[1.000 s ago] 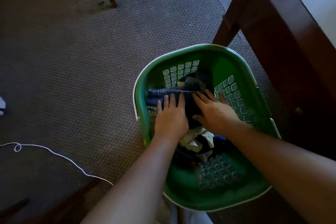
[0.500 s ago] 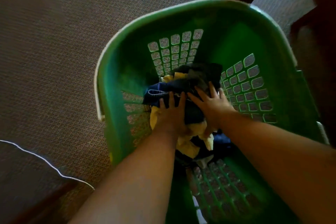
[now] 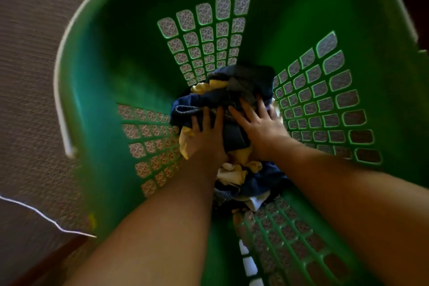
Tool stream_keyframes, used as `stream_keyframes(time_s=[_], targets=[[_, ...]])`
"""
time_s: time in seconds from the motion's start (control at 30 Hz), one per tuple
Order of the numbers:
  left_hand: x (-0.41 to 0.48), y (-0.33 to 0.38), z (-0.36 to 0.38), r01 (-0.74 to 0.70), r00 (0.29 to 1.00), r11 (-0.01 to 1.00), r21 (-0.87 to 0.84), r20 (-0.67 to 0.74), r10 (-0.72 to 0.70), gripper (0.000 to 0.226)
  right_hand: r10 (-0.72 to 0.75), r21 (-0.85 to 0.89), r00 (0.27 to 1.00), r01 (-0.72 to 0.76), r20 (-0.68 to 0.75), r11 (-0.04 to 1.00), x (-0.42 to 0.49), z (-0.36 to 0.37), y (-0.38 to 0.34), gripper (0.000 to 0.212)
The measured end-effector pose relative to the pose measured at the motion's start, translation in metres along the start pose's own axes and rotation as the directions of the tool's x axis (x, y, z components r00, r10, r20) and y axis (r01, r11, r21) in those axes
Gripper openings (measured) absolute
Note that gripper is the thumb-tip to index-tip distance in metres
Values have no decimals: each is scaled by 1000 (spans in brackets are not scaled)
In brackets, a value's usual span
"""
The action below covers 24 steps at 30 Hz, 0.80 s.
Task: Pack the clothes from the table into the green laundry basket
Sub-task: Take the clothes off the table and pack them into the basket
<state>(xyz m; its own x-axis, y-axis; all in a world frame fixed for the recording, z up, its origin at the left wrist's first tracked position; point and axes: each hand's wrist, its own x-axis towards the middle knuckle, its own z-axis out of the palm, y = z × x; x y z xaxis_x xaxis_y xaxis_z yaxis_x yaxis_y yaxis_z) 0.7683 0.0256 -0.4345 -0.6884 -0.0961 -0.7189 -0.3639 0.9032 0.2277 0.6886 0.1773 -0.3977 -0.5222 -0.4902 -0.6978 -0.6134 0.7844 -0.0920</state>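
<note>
Both hands, left (image 3: 209, 134) and right (image 3: 260, 127), flat, unclenched on crumpled navy-yellow clothes (image 3: 232, 97); green lattice-walled basket (image 3: 104, 76).

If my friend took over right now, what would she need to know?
Left hand: flat, fingers spread, pressing on the clothes; no grip on anything.
Right hand: the same, palm down beside the left.
Clothes: a dark blue and yellow pile at the bottom of the green basket, which stands on the carpet.
Done: these clothes are in.
Left: lift both hands out. The table is out of view, so check it for more clothes.
</note>
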Motion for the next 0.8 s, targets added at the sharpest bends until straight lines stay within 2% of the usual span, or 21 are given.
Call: stream_keyframes(time_s=[0.13,0.2,0.3,0.47,0.6,0.7,0.8], targets=[[-60,11,-7,58,998,998,-39,-28,-60,132,-50,205,998,42,36,978,-45,-1,-2,143],[-84,14,5,53,997,997,-47,-58,-56,121,-63,155,995,50,78,987,-66,7,-5,150],[-97,20,24,71,997,989,-128,-34,-76,105,-20,57,996,15,86,998,-86,27,-11,143],[-101,25,10,85,996,991,-106,15,-84,100,83,124,994,-92,76,988,-97,27,-24,134],[-123,29,-31,61,997,997,-41,44,-60,93,174,193,984,-164,-35,967,-123,-3,-36,125],[-147,32,-72,-19,999,1000,20,41,18,96,202,206,974,-177,-104,962,-155,-40,-44,120],[-176,34,-114,-100,995,993,61,31,99,97,210,310,966,-157,-147,938,-196,-80,-49,111]])
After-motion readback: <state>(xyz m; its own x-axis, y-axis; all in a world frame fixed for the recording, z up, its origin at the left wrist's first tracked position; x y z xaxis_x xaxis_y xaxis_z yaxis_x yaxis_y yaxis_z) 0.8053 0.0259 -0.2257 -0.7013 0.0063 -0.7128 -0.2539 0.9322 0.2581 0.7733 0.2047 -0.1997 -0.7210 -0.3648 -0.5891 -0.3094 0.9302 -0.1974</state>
